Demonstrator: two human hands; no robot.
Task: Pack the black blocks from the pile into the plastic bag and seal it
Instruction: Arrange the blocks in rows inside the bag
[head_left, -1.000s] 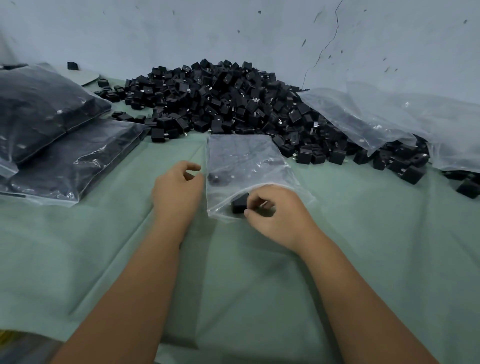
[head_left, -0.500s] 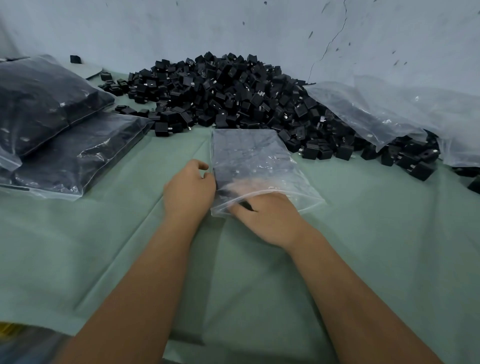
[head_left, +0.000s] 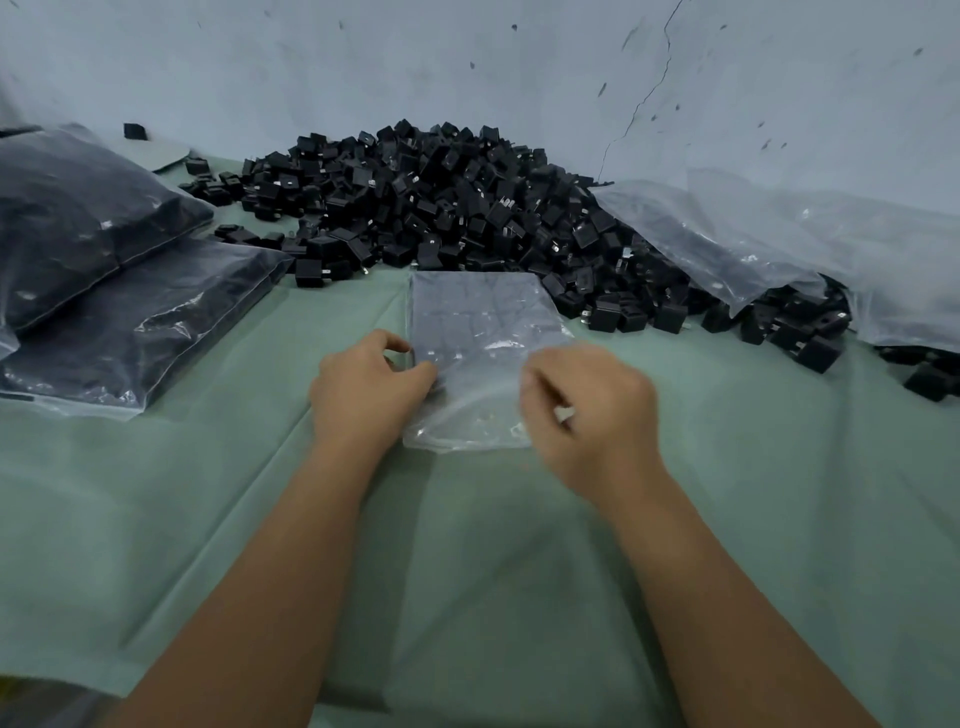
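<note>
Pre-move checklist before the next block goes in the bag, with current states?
1. Bag flat on the cloth, mouth toward the person: ok.
2. Left hand grips the bag's left edge: ok.
3. Right hand empty for the next pick: cannot tell; its fingers are curled and blurred.
4. Bag mouth held open: cannot tell; the film near the right hand looks raised, but the opening is not clear.
5. Pile stocked, just behind the bag: ok.
6. Room left in the bag: ok; its near end looks clear, though the dark contents further in cannot be counted.
</note>
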